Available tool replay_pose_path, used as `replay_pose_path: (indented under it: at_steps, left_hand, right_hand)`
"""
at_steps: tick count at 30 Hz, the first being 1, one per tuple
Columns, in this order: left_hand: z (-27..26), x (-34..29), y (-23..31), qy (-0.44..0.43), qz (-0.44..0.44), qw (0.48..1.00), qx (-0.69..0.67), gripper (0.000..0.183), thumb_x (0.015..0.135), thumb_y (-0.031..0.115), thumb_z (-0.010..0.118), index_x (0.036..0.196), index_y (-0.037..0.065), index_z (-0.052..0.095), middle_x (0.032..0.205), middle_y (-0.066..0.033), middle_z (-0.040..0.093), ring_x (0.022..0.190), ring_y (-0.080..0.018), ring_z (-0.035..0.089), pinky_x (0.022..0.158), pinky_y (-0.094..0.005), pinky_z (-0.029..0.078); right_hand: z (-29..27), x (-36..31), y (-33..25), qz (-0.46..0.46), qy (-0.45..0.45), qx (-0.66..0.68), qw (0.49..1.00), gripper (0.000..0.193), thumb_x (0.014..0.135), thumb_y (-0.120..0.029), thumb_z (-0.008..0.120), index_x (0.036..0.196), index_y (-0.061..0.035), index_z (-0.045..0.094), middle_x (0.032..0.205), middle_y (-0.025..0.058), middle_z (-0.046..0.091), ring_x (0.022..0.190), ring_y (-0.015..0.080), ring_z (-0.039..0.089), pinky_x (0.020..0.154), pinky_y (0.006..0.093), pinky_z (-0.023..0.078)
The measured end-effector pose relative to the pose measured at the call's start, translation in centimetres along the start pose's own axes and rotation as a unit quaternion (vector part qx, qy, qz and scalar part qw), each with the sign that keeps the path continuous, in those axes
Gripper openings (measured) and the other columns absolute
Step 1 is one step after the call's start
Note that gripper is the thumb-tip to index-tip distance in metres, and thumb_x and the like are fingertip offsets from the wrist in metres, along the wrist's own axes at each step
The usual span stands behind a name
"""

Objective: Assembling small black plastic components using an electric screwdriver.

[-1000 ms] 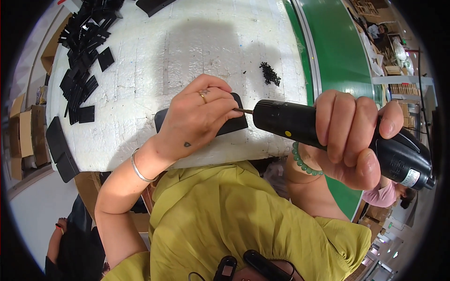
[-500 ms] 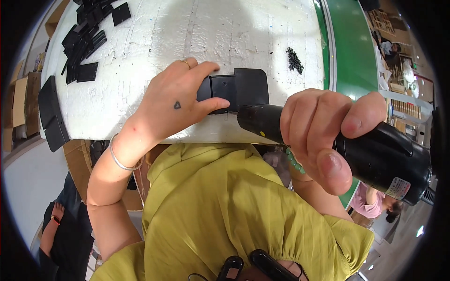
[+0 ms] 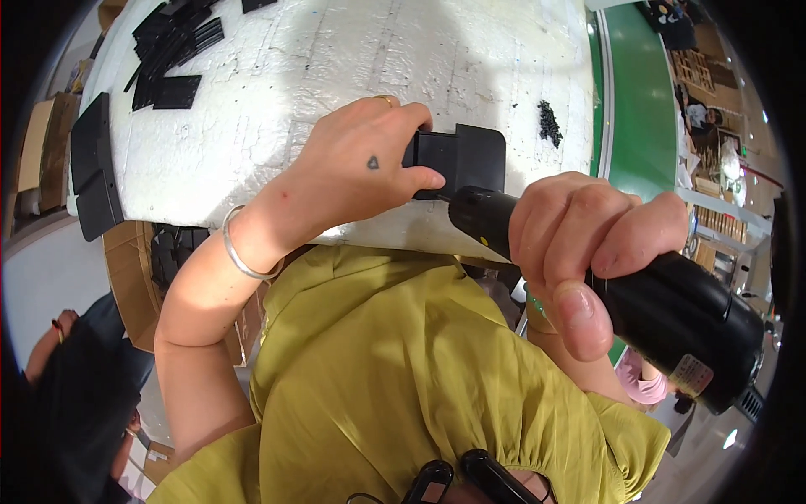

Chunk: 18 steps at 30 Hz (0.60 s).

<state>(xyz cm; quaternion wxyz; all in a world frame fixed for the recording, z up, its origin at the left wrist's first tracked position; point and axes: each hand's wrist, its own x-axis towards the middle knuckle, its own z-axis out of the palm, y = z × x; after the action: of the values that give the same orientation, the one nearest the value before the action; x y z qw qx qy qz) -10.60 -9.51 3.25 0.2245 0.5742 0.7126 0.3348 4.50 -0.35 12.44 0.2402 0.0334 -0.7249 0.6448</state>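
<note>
My left hand (image 3: 357, 160) is closed on the left end of a flat black plastic piece (image 3: 481, 158) on the white work surface. Its thumb lies along the near side and its fingers wrap over the far side. My right hand (image 3: 579, 244) grips a thick black electric screwdriver (image 3: 684, 307) held nearly level. The tool's nose points left, right by the near edge of the piece. Whether its bit touches the piece I cannot tell.
A heap of black plastic parts (image 3: 172, 50) lies at the far left. A longer black panel (image 3: 94, 168) overhangs the left edge. Small dark screws (image 3: 549, 124) sit in a pile beyond the tool. Cardboard boxes (image 3: 130, 286) and a person in dark clothes (image 3: 88, 386) are at lower left.
The whole view has shifted a little, so table items appear farther right. Both hands keep their holds. The screwdriver's rear end sits lower in the picture. The person at lower left has moved.
</note>
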Motion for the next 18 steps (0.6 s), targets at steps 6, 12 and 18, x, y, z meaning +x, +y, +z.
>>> replay_pose_path:
  at_steps: [6,12,18]
  left_hand:
    - [-0.1,-0.7,-0.4,-0.006,-0.027,1.000,-0.006,0.041,0.070,0.030,0.072,0.098,0.003,0.059,0.084,-0.0149,0.059,0.086,-0.0338,0.056,0.076,-0.0406,0.044]
    - [-0.2,-0.1,0.6,-0.030,-0.050,0.997,-0.045,0.041,0.067,0.031,0.074,0.093,0.003,0.060,0.083,-0.0150,0.058,0.088,-0.0324,0.056,0.074,-0.0407,0.045]
    - [-1.4,1.0,-0.5,0.220,-0.075,0.863,-0.449,0.055,0.069,0.029,0.076,0.112,0.000,0.057,0.094,-0.0105,0.062,0.086,-0.0163,0.058,0.078,-0.0266,0.046]
  right_hand:
    - [1.6,0.3,1.2,-0.055,0.040,0.038,0.997,0.027,0.070,-0.005,0.062,0.081,-0.0115,0.038,0.056,-0.0015,0.046,0.043,0.0113,0.043,0.042,0.0242,0.034]
    - [0.6,-0.2,0.3,-0.019,0.130,0.075,0.989,0.033,0.070,-0.006,0.067,0.081,-0.0091,0.036,0.061,0.0022,0.047,0.048,0.0142,0.041,0.048,0.0259,0.034]
    - [-1.9,0.5,-1.3,-0.135,0.263,0.058,0.954,0.031,0.078,-0.010,0.056,0.104,-0.0035,0.040,0.070,0.0006,0.039,0.058,0.0069,0.032,0.058,0.0206,0.031]
